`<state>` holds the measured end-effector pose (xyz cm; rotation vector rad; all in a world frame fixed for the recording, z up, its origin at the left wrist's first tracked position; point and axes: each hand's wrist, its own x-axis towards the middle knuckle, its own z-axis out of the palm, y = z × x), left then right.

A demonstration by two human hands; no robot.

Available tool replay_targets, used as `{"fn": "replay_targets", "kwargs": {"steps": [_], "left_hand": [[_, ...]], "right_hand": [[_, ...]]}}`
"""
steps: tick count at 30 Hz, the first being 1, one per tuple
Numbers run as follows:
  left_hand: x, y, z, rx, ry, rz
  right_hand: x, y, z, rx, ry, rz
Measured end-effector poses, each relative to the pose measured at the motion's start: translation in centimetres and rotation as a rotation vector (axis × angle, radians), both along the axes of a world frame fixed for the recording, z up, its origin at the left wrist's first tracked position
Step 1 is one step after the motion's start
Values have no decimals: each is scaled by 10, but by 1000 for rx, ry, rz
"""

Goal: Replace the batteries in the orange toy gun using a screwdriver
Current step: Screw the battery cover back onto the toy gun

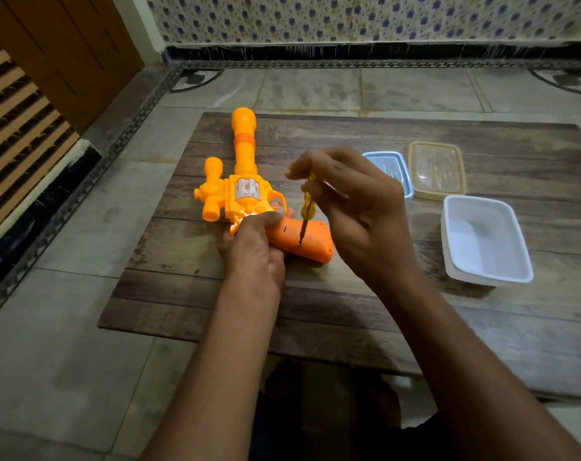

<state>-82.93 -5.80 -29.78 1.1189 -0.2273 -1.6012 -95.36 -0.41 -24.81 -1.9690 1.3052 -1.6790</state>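
Left hand grips orange toy gun at trigger area, pinning it flat on wooden board. Right hand pinches yellow screwdriver upright, tip on grip. 3 plastic containers sit right.

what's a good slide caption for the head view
Left hand steadies the orange toy gun while right hand sets a screwdriver on its grip.

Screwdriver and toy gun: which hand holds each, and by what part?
Right hand pinches the screwdriver by its yellow handle; left hand grips the toy gun near the trigger.
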Motion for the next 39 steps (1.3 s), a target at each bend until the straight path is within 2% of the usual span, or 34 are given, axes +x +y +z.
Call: {"fn": "replay_targets", "kwargs": {"steps": [4,13,17,22,30,33,37,39], "left_hand": [[0,-3,-2,-8,8,18],[2,-9,-13,-3,27,52],[2,-5,-5,-5,-4,40],[0,-5,-4,7,-1,-8],[0,-7,-5,11,28,16],[1,-6,-6,1,15,-1],[1,-8,-8,10,7,-13],[0,-8,-9,7,4,-8]], "right_hand": [[-5,3,2,42,-55,79],[-1,-1,3,-72,90,-88],[-1,-1,3,-74,87,-152],[-7,0,1,43,-18,55],[-5,-1,3,-25,75,-133],[-6,0,4,-3,42,-66],[-8,3,4,103,-101,166],[-9,2,4,112,-104,160]]}}
